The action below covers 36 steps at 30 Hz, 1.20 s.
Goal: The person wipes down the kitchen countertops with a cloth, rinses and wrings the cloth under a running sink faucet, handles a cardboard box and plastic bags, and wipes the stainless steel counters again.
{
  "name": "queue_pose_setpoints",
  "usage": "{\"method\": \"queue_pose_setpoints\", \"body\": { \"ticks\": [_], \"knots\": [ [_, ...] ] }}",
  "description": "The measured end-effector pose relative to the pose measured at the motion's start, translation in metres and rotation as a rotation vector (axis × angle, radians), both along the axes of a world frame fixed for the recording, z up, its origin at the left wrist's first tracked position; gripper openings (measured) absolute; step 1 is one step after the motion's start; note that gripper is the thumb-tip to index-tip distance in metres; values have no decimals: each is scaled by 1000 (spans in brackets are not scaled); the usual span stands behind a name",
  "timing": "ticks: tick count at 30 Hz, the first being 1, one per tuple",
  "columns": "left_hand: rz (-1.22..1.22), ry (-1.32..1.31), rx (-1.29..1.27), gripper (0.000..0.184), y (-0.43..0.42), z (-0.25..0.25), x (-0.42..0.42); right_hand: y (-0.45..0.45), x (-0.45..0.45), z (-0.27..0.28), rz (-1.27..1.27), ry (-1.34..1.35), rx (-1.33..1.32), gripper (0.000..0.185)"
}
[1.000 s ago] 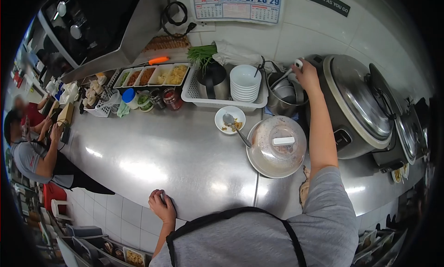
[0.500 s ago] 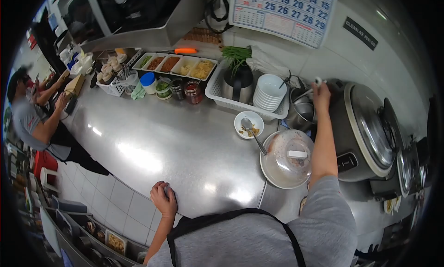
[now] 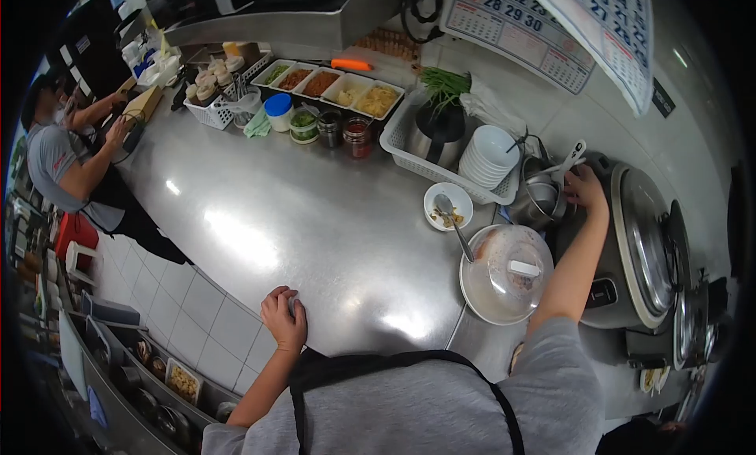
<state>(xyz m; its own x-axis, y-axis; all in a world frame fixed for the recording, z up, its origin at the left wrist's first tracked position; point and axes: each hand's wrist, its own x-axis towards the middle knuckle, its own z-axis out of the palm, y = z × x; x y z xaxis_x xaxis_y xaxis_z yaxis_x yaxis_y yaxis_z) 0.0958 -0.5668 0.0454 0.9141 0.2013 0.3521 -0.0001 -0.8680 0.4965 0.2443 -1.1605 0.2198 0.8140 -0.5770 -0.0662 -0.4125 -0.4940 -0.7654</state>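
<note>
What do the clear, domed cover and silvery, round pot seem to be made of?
Clear, domed cover: probably glossy plastic, being transparent with highlights, though glass isn't ruled out. Silvery, round pot: apparently metal, perhaps stainless steel, from its smooth grey sheen.

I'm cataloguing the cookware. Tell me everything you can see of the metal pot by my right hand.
The pot looks like shiny, silvery metal, deep and open-topped. It stands on the counter between the white basket and the cooker. Rounded metal utensils sit inside. Your right hand is at its right side, hiding part of it; contact is unclear.
</note>
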Motion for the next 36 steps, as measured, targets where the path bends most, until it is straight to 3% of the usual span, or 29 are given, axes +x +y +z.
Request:
{"method": "queue_pose_setpoints", "body": {
  "ticks": [2,4,6,10,11,13,16,18,21,25,27,36],
  "knots": [
    [6,15,-7,18,-1,1,0,25,-4,33,101,10,24,45],
    [0,11,-1,18,-1,2,0,52,11,51,556,-116,-81,50],
    [-2,17,-3,18,-2,1,0,76,47,62,652,-66,-373,56],
    [4,11,-2,18,-2,1,1,97,133,36,670,-266,-793,79],
    [14,9,-1,18,-1,1,0,105,143,27,678,-271,-791,79],
    [7,11,4,18,-1,2,0,124,160,18,545,59,-810,84],
    [7,9,-18,17,0,1,0,123,166,11,502,65,-780,86],
    [16,7,-26,17,0,1,0,115,165,14,465,41,-883,80],
    [-1,1,-22,17,2,0,-1,103,146,28,407,-250,-966,62],
    [-14,-15,-9,17,1,-3,-1,129,99,66,379,-384,-975,59],
    [-45,-25,10,17,2,-3,-2,150,73,82,498,-561,-1166,54],
    [-211,-48,9,19,10,-7,-5,307,-53,159,597,-604,-1116,40]
  ]
}}
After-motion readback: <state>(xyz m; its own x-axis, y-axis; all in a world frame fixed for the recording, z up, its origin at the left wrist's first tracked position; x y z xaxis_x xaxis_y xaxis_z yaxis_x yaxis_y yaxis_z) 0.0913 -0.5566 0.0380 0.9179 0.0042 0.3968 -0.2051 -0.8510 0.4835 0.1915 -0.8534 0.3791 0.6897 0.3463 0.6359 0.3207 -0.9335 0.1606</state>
